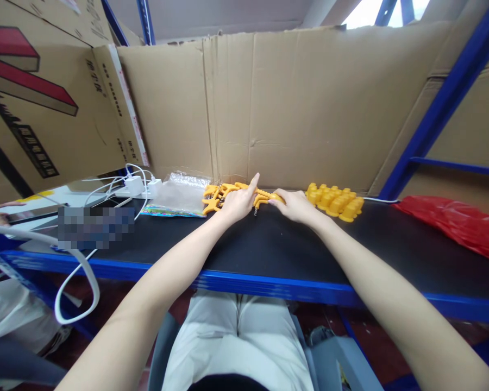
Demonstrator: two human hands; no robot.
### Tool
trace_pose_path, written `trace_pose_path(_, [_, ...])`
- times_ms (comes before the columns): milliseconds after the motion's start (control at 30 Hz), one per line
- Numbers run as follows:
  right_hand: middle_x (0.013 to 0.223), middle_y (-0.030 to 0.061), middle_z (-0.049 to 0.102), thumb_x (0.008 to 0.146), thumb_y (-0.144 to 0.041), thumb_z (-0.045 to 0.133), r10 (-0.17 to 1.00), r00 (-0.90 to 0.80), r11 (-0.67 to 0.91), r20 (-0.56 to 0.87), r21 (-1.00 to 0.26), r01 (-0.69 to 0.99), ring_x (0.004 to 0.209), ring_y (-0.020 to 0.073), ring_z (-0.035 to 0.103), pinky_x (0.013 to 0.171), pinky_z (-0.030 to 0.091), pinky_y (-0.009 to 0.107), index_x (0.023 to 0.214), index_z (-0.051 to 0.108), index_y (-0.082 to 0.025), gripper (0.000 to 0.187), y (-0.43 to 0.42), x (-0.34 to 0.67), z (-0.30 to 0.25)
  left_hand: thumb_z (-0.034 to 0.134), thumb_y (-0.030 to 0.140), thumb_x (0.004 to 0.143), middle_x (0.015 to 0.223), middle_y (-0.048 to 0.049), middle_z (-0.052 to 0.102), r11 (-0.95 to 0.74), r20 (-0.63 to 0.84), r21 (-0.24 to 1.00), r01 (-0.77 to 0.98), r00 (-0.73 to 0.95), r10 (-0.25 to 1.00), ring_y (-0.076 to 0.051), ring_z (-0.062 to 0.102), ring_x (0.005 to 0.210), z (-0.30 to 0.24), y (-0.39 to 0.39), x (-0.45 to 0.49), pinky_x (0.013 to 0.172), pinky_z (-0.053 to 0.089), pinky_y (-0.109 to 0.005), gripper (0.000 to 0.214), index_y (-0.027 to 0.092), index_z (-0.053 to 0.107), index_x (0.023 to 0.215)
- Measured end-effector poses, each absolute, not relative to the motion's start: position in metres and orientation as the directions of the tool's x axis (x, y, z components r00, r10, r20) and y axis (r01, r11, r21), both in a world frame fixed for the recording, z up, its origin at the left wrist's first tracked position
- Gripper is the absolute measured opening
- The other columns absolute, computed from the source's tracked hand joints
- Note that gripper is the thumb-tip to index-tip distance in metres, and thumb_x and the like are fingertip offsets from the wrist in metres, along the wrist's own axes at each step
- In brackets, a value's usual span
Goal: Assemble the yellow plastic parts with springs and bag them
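Both my hands reach to the back of a black worktop [269, 244]. My left hand [238, 202] rests on a cluster of orange-yellow plastic parts [217, 194], fingers curled over them with the forefinger raised. My right hand [293, 205] pinches one of these orange parts [264, 196], which has a small metal tip hanging down. A row of yellow plastic caps [336, 201] stands just right of my right hand.
A clear plastic bag [177, 195] lies left of the orange parts. White chargers and cables [132, 184] sit at the back left. A red bag [456, 222] lies at the right. Cardboard walls [289, 108] close the back; a blue shelf edge [269, 285] runs along the front.
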State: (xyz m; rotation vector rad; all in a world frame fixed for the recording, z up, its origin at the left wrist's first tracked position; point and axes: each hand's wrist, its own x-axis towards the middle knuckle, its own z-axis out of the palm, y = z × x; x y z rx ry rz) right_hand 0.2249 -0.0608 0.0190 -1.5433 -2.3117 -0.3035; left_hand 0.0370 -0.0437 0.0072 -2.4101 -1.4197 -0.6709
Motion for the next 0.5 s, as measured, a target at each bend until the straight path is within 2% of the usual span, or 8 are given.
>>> trace_pose_path(133, [0.094, 0.0097, 0.068, 0.091, -0.042, 0.037, 0.814, -0.336, 0.367, 0.474, 0.029, 0.930, 0.084, 0.0243, 0.059, 0.077, 0.029, 0.034, 0.101, 0.056, -0.019, 0.032, -0.064, 0.222, 0.019, 0.033, 0.028, 0.094, 0.092, -0.0095, 0.068, -0.459, 0.524, 0.029, 0.888, 0.377, 0.763, -0.019, 0.064, 0.081, 0.009, -0.045, 0.038, 0.076, 0.045, -0.030, 0.061, 0.018, 0.004, 0.146])
trace_pose_path(267, [0.088, 0.0111, 0.067, 0.092, -0.037, 0.034, 0.771, -0.349, 0.318, 0.533, 0.153, 0.936, 0.081, 0.0234, 0.056, 0.075, 0.026, 0.035, 0.097, 0.056, -0.016, 0.031, -0.066, 0.217, 0.014, 0.037, 0.031, 0.092, 0.093, -0.0082, 0.068, -0.476, 0.504, 0.138, 0.869, 0.352, 0.789, -0.020, 0.063, 0.085, 0.006, -0.036, 0.035, 0.078, 0.046, -0.031, 0.061, 0.019, 0.012, 0.146])
trace_pose_path(367, [0.088, 0.0130, 0.065, 0.092, -0.031, 0.035, 0.716, -0.417, 0.302, 0.560, 0.290, 0.908, 0.085, 0.0247, 0.053, 0.077, 0.024, 0.037, 0.095, 0.057, -0.014, 0.028, -0.065, 0.215, 0.010, 0.040, 0.032, 0.090, 0.099, -0.0085, 0.067, -0.503, 0.429, 0.266, 0.822, 0.367, 0.826, -0.020, 0.062, 0.091, 0.002, -0.029, 0.034, 0.081, 0.046, -0.030, 0.050, 0.017, 0.036, 0.137])
trace_pose_path(433, [0.091, 0.0136, 0.064, 0.092, -0.025, 0.034, 0.676, -0.468, 0.301, 0.569, 0.367, 0.880, 0.090, 0.0258, 0.051, 0.081, 0.022, 0.040, 0.098, 0.057, -0.015, 0.026, -0.063, 0.216, 0.008, 0.039, 0.034, 0.090, 0.097, -0.0087, 0.068, -0.498, 0.308, 0.334, 0.800, 0.407, 0.860, -0.020, 0.062, 0.089, 0.000, -0.028, 0.034, 0.080, 0.047, -0.030, 0.039, 0.015, 0.055, 0.120])
trace_pose_path(500, [0.094, 0.0136, 0.064, 0.092, -0.021, 0.033, 0.658, -0.501, 0.308, 0.562, 0.406, 0.861, 0.092, 0.0259, 0.049, 0.085, 0.020, 0.042, 0.100, 0.056, -0.015, 0.026, -0.060, 0.218, 0.005, 0.038, 0.036, 0.090, 0.095, -0.0095, 0.068, -0.486, 0.236, 0.316, 0.815, 0.429, 0.872, -0.021, 0.063, 0.087, -0.002, -0.030, 0.035, 0.078, 0.048, -0.032, 0.037, 0.014, 0.062, 0.108])
